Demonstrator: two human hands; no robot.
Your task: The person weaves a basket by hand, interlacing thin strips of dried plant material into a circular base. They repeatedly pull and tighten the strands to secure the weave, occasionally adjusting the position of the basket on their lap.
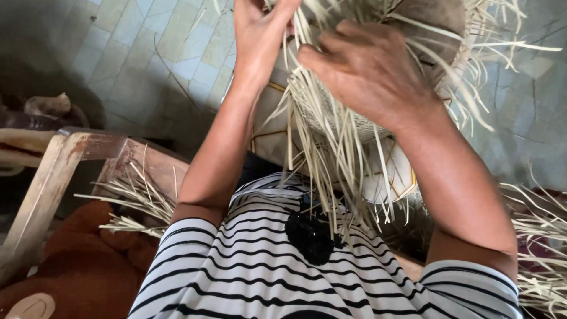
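A half-woven straw piece (331,112) of pale strips sits over a round brown form (431,18) in front of my chest, with long loose strips (331,171) hanging toward my striped shirt. My left hand (257,32) is at the top of the frame, fingers pinched on a few strips. My right hand (366,71) lies over the weave, fingers curled among the strips and pressing on them.
A worn wooden chair frame (65,165) stands at the left with a bundle of loose straw (136,201) on it. A brown plush toy (82,272) lies below it. More straw (537,242) is piled at the right. The floor is pale tile (171,53).
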